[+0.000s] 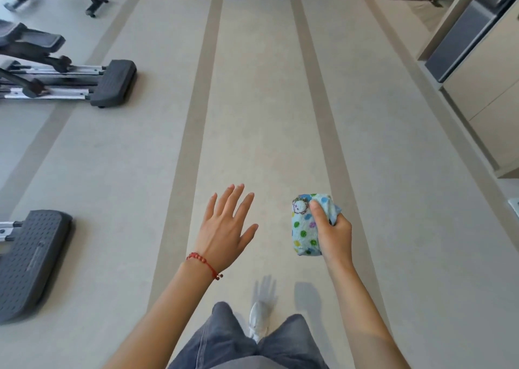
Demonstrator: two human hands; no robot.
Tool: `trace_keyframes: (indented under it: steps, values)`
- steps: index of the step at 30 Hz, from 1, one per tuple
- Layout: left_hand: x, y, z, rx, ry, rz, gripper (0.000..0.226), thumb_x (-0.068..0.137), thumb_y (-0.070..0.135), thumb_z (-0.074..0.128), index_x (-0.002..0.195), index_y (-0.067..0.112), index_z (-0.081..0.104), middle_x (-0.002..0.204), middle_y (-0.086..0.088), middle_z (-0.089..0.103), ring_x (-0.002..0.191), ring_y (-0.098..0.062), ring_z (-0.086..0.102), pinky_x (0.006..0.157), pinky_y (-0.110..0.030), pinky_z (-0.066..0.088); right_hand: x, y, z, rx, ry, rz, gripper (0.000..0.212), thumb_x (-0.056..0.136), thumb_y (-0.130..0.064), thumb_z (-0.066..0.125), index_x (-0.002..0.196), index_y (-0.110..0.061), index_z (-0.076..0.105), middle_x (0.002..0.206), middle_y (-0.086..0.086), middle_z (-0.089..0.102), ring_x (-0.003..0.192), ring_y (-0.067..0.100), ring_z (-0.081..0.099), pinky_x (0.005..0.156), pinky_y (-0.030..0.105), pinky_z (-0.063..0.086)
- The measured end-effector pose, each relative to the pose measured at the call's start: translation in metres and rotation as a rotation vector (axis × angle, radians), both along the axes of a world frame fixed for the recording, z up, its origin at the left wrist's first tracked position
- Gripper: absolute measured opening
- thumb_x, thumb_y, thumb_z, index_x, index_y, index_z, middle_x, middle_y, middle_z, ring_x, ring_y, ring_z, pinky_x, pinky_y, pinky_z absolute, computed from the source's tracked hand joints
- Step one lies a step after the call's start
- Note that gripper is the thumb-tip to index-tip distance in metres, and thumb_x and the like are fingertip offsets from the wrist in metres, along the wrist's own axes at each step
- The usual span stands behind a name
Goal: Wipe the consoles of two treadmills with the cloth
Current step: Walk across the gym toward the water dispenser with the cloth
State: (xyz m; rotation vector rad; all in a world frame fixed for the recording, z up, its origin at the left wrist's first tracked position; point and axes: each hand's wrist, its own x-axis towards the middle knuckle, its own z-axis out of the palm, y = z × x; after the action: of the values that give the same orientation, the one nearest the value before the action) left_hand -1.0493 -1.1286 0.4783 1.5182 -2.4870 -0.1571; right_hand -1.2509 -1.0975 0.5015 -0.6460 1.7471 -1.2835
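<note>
The right hand [334, 233], right of centre in the lower half of the frame, grips a bunched light-blue cloth [306, 225] with coloured dots, thumb pressed over its top, held in the air above the pale striped floor [266, 101]. The left hand [227, 228] floats just beside it at lower centre, fingers straight and spread wide, holding nothing, a red beaded bracelet [203, 263] round the wrist. Dark machine bases [113, 83] sit along the left edge, and a white shoe [258, 319] shows between grey trouser legs at the bottom.
</note>
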Motion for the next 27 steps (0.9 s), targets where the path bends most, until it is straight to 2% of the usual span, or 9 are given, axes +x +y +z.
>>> trace_keyframes:
  steps: [3,6,11,16,22,27]
  values:
    - [-0.017,-0.049,0.001,0.016,-0.006,0.009,0.059,0.097,0.051,0.015,0.133,0.012,0.04,0.138,-0.015,0.047,0.128,-0.034,0.042,0.104,-0.054,0.028,-0.018,-0.049,0.001,0.003,-0.011,-0.016,0.01,0.083,-0.033,0.064,0.078,-0.025,0.062,0.082,-0.004,0.066,0.079,0.012,0.065,0.069,0.031,0.054]
    - [-0.033,-0.103,-0.004,0.035,-0.015,0.009,0.061,0.098,0.052,0.011,0.133,0.012,0.041,0.137,-0.015,0.049,0.127,-0.034,0.044,0.102,-0.054,0.03,-0.035,-0.099,-0.004,0.015,-0.013,-0.023,0.009,0.083,-0.033,0.064,0.08,-0.025,0.062,0.083,-0.003,0.067,0.08,0.014,0.065,0.069,0.031,0.055]
    - [-0.063,-0.209,-0.017,0.043,0.001,-0.025,0.061,0.097,0.053,0.012,0.133,0.012,0.041,0.136,-0.015,0.049,0.127,-0.034,0.042,0.101,-0.055,0.031,-0.064,-0.194,-0.015,0.02,0.001,-0.066,0.014,0.083,-0.034,0.064,0.084,-0.021,0.064,0.085,-0.001,0.068,0.081,0.015,0.066,0.07,0.031,0.055]
    - [-0.094,-0.329,-0.022,0.051,0.001,-0.08,0.061,0.097,0.053,0.011,0.132,0.013,0.042,0.136,-0.015,0.049,0.126,-0.033,0.043,0.102,-0.053,0.032,-0.091,-0.309,-0.013,0.012,-0.003,-0.132,0.011,0.083,-0.031,0.064,0.077,-0.023,0.062,0.078,-0.004,0.066,0.075,0.013,0.065,0.062,0.026,0.052]
    - [-0.126,-0.458,-0.01,0.028,0.005,-0.126,0.06,0.098,0.052,0.012,0.133,0.013,0.041,0.137,-0.013,0.047,0.128,-0.029,0.037,0.103,-0.051,0.035,-0.121,-0.42,-0.002,0.017,-0.002,-0.149,0.008,0.084,-0.029,0.065,0.078,-0.024,0.064,0.081,-0.003,0.068,0.078,0.015,0.066,0.071,0.032,0.055]
    - [-0.159,-0.539,-0.009,0.056,0.001,-0.15,0.06,0.098,0.053,0.012,0.133,0.013,0.039,0.137,-0.014,0.048,0.127,-0.032,0.042,0.102,-0.053,0.036,-0.153,-0.493,-0.01,0.062,0.043,-0.18,0.011,0.083,-0.033,0.064,0.075,-0.026,0.061,0.079,-0.006,0.065,0.077,0.011,0.063,0.073,0.032,0.051]
